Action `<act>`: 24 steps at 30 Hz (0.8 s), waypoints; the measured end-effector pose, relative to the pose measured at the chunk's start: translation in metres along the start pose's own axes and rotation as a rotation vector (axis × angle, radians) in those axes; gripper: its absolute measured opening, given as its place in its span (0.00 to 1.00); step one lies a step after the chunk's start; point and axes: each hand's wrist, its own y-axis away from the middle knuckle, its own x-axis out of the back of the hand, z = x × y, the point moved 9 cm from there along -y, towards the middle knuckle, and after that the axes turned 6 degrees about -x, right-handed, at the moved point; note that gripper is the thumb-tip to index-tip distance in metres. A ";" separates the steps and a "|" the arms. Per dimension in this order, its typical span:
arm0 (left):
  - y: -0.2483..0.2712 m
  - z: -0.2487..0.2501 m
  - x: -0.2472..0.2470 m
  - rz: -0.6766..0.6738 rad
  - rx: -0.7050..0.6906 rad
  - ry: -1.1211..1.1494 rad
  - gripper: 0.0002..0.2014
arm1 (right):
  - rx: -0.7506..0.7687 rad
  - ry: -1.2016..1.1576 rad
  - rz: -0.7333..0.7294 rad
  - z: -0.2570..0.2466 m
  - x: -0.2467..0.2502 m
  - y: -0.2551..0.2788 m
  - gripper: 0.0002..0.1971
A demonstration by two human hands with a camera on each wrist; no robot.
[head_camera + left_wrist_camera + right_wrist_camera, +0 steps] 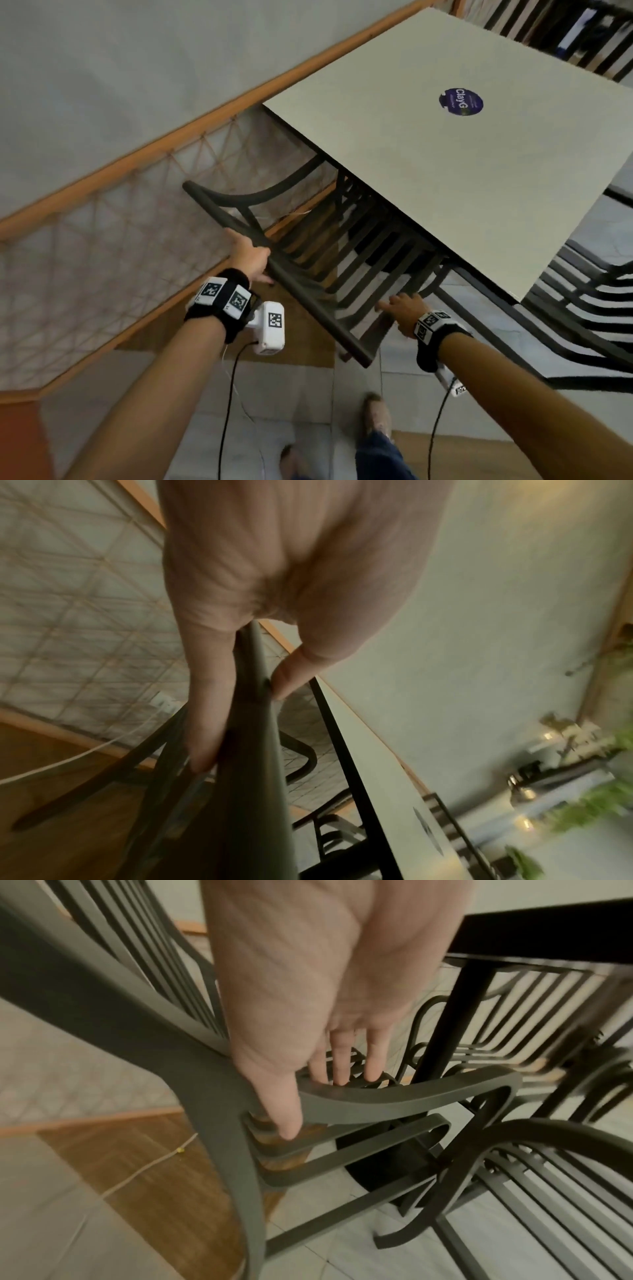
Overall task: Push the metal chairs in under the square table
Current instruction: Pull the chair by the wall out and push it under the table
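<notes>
While its slatted seat sits partly beneath the pale top, the metal chair is dark grey, with thin parallel bars, curved armrests and a thick top rail running from about 10 o'clock to 5 o'clock in the head view; it lies at 7 o'clock of the square table, whose white surface carries a round dark blue sticker. A second chair of the same make stands at the table's 4 o'clock side. At the rail's 10 o'clock part, the left hand grips it, thumb on one side and fingers wrapped along the other. Near the rail's 5 o'clock end the right hand reaches forward over the armrest, fingers straight and slightly spread, thumb lying against the joint of armrest and back; it is not closed round anything. Both forearms stretch out ahead, wrists strapped with marker bands
</notes>
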 end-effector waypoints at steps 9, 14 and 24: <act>0.006 -0.010 0.000 0.128 -0.001 0.053 0.43 | 0.093 0.142 0.102 0.030 -0.025 -0.031 0.32; 0.012 -0.014 -0.002 0.179 -0.004 0.035 0.43 | 0.085 0.055 0.068 0.036 -0.042 -0.028 0.34; -0.008 0.007 0.003 0.210 -0.025 -0.080 0.41 | 0.089 0.041 0.028 0.044 -0.029 -0.043 0.32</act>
